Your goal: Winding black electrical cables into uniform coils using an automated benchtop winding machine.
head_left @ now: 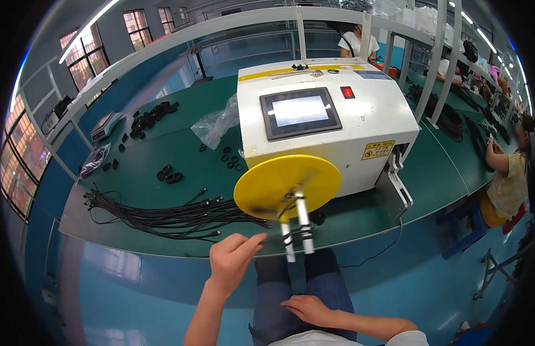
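Observation:
My left hand (233, 262) is raised in front of the table edge, thumb and fingers pinched on a black cable that runs toward two white posts (302, 222). Black cable is wrapped around these posts, which stick out from a yellow disc (256, 187) on the front of a white machine (325, 144). The disc's middle and the cable there are blurred. My right hand (308, 308) lies on my lap with its fingers stretched out, holding nothing. Left of the disc, a bundle of black cables (158, 220) with connectors lies along the table.
The machine has a screen (299, 111) and a red switch (347, 92). On the green table (181, 138) are black rings (231, 160), small black parts (149, 118) and a clear plastic bag (215, 124). Another person (504, 179) sits at the right. Metal shelf posts stand behind.

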The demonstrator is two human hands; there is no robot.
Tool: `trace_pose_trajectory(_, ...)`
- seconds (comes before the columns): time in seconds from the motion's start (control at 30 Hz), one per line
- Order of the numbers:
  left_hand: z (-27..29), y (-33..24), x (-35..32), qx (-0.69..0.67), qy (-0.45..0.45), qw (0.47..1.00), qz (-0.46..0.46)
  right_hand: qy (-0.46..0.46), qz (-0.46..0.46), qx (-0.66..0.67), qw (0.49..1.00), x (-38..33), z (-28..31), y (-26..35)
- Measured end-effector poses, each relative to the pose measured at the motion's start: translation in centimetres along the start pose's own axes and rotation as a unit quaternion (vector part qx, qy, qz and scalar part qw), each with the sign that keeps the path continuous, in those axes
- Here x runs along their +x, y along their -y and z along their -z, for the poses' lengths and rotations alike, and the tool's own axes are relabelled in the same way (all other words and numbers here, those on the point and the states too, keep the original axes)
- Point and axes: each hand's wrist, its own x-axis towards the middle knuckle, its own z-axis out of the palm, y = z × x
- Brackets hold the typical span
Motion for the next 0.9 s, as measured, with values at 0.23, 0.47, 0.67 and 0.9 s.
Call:
trace_pose_trajectory(0.23, -1.6, -2.5, 0.7, 0.016, -0.034, 0.998, -0.055, 0.0, 0.002, 0.0, 1.0, -0.2, 0.0, 0.3)
trace_pose_trajectory(0.47, -2.5, -3.9, 1.2, -0.007, -0.038, 0.995, -0.093, -0.002, 0.003, -0.007, 1.0, -0.4, 0.3, 0.5)
trace_pose_trajectory(0.67, -3.2, -4.5, 0.8, -0.017, -0.07, 0.995, -0.067, -0.009, 0.001, -0.011, 1.0, -0.4, 1.1, 0.7)
trace_pose_trajectory(0.9, -2.9, -4.3, -0.3, -0.049, -0.104, 0.993, -0.031, -0.217, -0.042, 0.129, 0.967, 2.8, 9.5, 4.0)
